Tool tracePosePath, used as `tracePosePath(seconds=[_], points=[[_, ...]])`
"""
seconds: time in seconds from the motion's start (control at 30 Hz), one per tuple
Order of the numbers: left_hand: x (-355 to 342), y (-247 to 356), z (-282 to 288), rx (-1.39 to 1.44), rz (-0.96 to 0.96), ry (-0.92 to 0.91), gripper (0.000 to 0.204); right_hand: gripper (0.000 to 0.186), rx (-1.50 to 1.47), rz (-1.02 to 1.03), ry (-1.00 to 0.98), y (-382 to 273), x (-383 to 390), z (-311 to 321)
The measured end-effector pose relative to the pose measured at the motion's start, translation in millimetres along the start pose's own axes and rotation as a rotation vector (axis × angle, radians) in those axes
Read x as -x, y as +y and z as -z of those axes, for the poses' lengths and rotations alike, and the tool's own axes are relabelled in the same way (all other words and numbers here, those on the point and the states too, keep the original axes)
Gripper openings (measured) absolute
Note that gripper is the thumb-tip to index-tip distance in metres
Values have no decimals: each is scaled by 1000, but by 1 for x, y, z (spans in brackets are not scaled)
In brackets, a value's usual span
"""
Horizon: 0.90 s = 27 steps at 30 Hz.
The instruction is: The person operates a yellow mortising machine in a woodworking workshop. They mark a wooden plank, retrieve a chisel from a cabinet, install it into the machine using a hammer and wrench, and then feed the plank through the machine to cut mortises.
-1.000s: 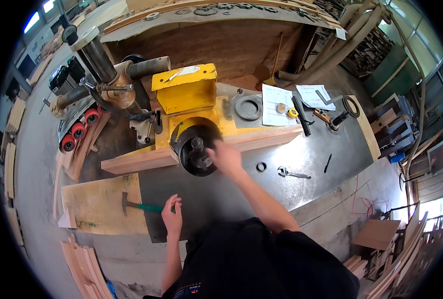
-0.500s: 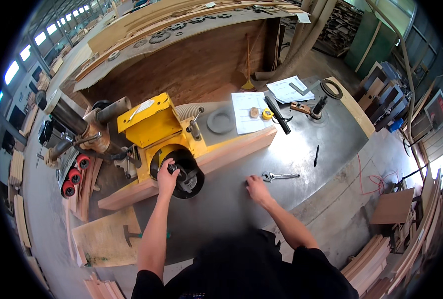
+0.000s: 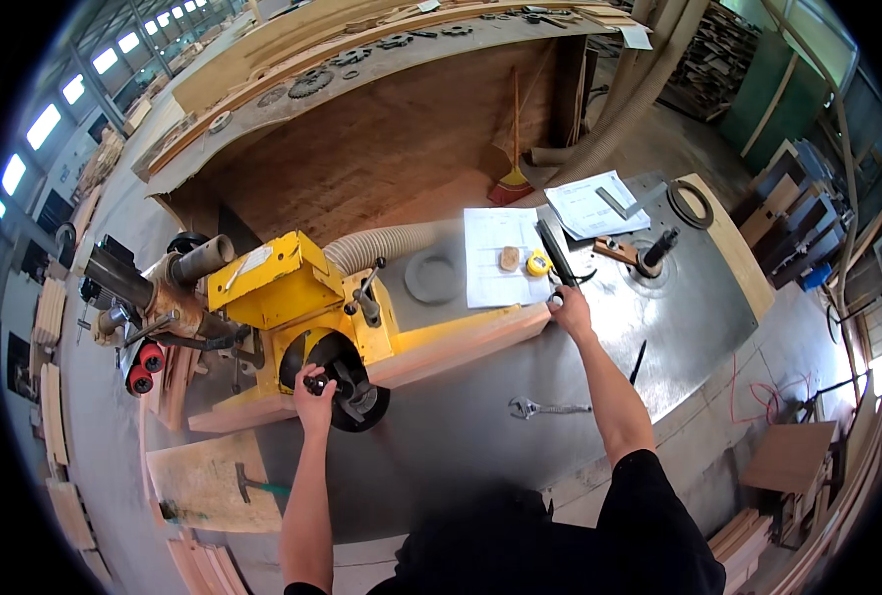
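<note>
My left hand [image 3: 314, 409] is closed around a small black round part [image 3: 316, 383]. It is at the left rim of the black round cutter guard [image 3: 369, 409], which has a grey metal piece inside. Above the guard rises a yellow machine housing [image 3: 292, 288]. My right hand [image 3: 572, 315] is at the right end of the long wooden fence [image 3: 461, 345], its fingers drawn together around something small that I cannot make out. Just beyond it lies a long black tool [image 3: 554, 248]. An adjustable wrench [image 3: 550, 408] rests on the metal table [image 3: 461, 446].
A tape measure [image 3: 538, 263] and a wood block [image 3: 509, 259] sit on paper sheets [image 3: 485, 228]. The spindle [image 3: 659, 250] stands upright at right, near a black ring [image 3: 691, 203]. A hammer [image 3: 258, 484] lies on a board [image 3: 198, 486]. A ribbed hose [image 3: 381, 244] runs behind.
My right hand has moved from beside the wrench up and right to the fence end. My left hand remains at the cutter guard, slightly lower. The whole view has shifted.
</note>
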State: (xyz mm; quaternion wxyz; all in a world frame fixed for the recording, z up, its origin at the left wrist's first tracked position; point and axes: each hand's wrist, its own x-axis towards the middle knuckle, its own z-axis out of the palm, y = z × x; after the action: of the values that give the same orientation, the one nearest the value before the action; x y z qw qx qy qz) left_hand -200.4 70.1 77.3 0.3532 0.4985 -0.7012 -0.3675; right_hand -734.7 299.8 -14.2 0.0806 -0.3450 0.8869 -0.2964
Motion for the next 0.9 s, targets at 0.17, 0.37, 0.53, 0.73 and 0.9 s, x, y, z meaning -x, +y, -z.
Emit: tracePosePath(seconds=[0.17,0.37,0.53,0.73,0.9], points=[[1,4,-2,-44,36,-24,53,52,-63,15,182,5,3,10],[5,-5,-4,94,121,-32,53,47,426,-520,165,70,115,97],[1,-3,-6,70,120,-53,52,23,365,-436,70,127,151,82],[-6,0,-5,55,149,-65,55,23,301,-302,107,101,19,58],[-3,2,-8,95,130,-39,55,33,227,-174,184,65,-13,47]])
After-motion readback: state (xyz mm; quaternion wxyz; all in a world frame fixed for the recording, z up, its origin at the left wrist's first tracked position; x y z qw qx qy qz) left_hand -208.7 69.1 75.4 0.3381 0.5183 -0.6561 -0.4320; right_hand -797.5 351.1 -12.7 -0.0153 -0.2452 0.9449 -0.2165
